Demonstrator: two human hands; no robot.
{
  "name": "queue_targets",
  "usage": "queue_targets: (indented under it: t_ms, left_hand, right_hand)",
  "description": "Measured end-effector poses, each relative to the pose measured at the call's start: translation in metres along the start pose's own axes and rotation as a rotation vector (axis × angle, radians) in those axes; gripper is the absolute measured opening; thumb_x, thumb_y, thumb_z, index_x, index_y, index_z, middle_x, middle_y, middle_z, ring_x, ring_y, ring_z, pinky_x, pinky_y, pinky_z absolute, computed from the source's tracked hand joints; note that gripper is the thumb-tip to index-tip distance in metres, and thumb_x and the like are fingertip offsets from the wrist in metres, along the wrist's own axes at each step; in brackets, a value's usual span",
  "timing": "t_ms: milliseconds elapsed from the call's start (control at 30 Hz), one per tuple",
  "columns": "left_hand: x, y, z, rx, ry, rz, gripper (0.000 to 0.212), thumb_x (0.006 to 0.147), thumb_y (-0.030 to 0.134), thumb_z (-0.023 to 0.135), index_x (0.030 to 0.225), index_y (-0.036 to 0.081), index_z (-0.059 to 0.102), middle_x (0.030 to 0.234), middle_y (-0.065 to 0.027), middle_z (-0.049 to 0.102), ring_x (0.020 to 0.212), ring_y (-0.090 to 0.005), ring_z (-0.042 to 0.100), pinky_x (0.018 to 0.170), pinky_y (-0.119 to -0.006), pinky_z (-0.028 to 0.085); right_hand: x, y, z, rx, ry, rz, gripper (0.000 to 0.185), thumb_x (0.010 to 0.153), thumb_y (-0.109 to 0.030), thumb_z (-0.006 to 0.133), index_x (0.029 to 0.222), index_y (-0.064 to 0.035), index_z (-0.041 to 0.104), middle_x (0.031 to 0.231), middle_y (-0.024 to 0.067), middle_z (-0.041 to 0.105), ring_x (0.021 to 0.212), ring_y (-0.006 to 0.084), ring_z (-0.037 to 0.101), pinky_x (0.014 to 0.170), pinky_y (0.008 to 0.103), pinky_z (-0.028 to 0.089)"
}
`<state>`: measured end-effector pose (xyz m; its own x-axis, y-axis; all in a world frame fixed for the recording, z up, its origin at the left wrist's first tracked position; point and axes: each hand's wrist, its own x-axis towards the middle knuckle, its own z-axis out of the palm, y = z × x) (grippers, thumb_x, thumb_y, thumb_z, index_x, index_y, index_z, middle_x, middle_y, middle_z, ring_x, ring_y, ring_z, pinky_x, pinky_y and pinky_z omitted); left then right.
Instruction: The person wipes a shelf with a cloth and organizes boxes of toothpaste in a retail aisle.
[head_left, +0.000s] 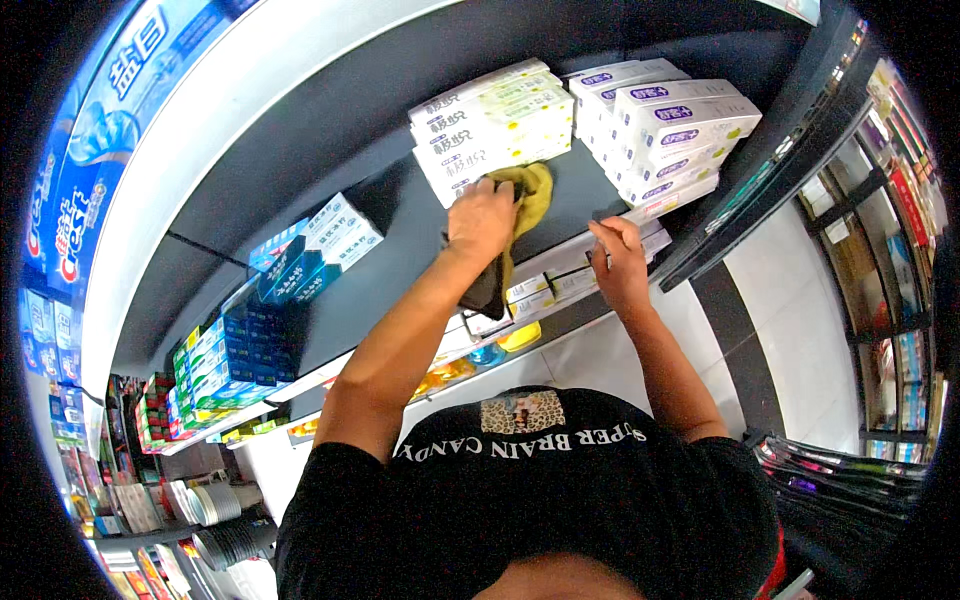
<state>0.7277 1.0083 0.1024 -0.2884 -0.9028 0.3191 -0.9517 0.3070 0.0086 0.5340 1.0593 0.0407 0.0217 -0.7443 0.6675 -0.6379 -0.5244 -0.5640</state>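
My left hand (484, 217) grips a yellow and dark brown cloth (536, 196) on a dark grey shelf board (401, 240). Part of the cloth hangs over the front edge below my wrist. Just beyond that hand stands a stack of white and yellow-green toothpaste boxes (491, 120). My right hand (621, 255) is at the shelf's front edge, fingers bent and apart, and I see nothing held in it. Behind it rises a stack of white toothpaste boxes with purple logos (667, 135).
Teal and white boxes (319, 244) and blue-green toothpaste boxes (229, 364) stand to the left on this shelf. A blue Crest sign (90, 195) borders the left. Lower shelves hold more boxes (532, 296). Another stocked rack (862, 270) stands right, across a tiled floor (795, 360).
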Motion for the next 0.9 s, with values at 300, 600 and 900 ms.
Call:
queue_targets:
  t_ms: [300,600,900]
  left_hand:
    - [0.042,0.046,0.016,-0.211,-0.183,0.367,0.037,0.072,0.012,0.052,0.104,0.028,0.052,0.111,-0.0099,0.044,0.095,-0.0285,0.046,0.078,-0.036,0.04]
    - [-0.007,-0.001,-0.011,-0.395,-0.373,0.4,0.049,0.063,-0.009,0.044,0.099,0.021,0.055,0.119,-0.0164,0.038,0.108,-0.0328,0.038,0.09,-0.035,0.034]
    - [-0.112,-0.086,-0.081,-0.187,-0.519,0.08,0.039,0.062,-0.006,0.047,0.092,0.017,0.058,0.114,-0.0108,0.043,0.107,-0.0291,0.04,0.09,-0.033,0.032]
  right_hand:
    - [-0.004,0.0,-0.004,0.198,0.066,0.078,0.025,0.075,0.004,0.044,0.097,-0.0031,0.052,0.096,0.0125,0.05,0.088,0.0236,0.049,0.074,0.0278,0.041]
    - [0.001,0.005,-0.008,0.278,0.003,0.155,0.022,0.073,0.003,0.044,0.093,-0.0013,0.051,0.097,0.0145,0.05,0.085,0.0271,0.051,0.073,0.0298,0.042]
    - [0.004,0.013,-0.009,0.357,-0.046,0.033,0.023,0.074,0.002,0.043,0.095,-0.0011,0.051,0.097,0.0141,0.049,0.08,0.0219,0.052,0.07,0.0277,0.043]
